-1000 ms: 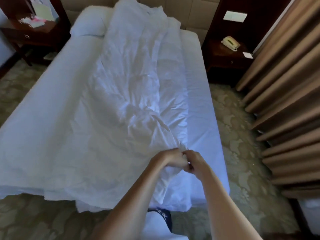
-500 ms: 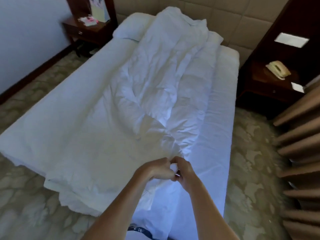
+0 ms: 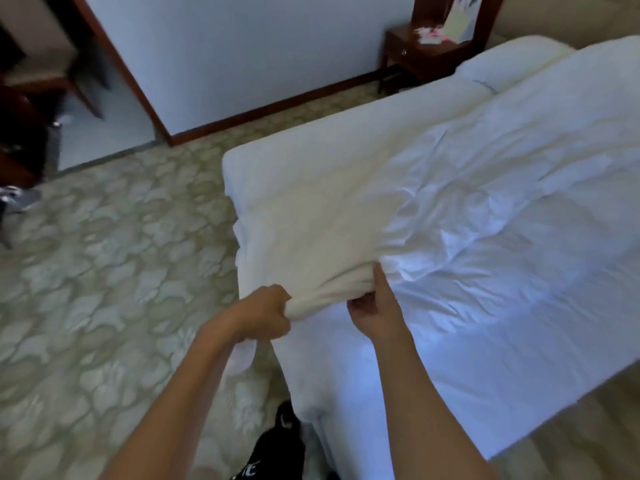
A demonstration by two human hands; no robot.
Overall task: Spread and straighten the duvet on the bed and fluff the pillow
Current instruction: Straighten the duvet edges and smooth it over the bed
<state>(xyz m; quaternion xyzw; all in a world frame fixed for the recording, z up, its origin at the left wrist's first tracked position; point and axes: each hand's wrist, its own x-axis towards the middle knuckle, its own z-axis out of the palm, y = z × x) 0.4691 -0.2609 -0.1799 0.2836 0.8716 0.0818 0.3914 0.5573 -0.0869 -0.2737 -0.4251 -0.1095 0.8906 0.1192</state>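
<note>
A wrinkled white duvet [image 3: 467, 188] lies along the bed [image 3: 433, 368], bunched into folds at the foot end. My left hand [image 3: 265, 311] grips the gathered duvet edge in a fist near the bed's foot corner. Just to its right, my right hand [image 3: 375, 306] holds the same bunched edge, thumb up over the fabric and fingers under it. A white pillow [image 3: 509, 60] lies at the head of the bed, far right, partly overlapped by the duvet.
A dark wooden nightstand [image 3: 419, 53] with small items stands by the bed's head. Patterned carpet [image 3: 104, 289] spreads to the left. A white wall with brown skirting [image 3: 242, 64] runs behind, dark furniture [image 3: 31, 98] at far left. My dark shoe [image 3: 277, 448] is below.
My view has swung left, now showing the wall and carpet. My hands have moved apart along the duvet's foot edge, the left pulling it toward the bed's left corner.
</note>
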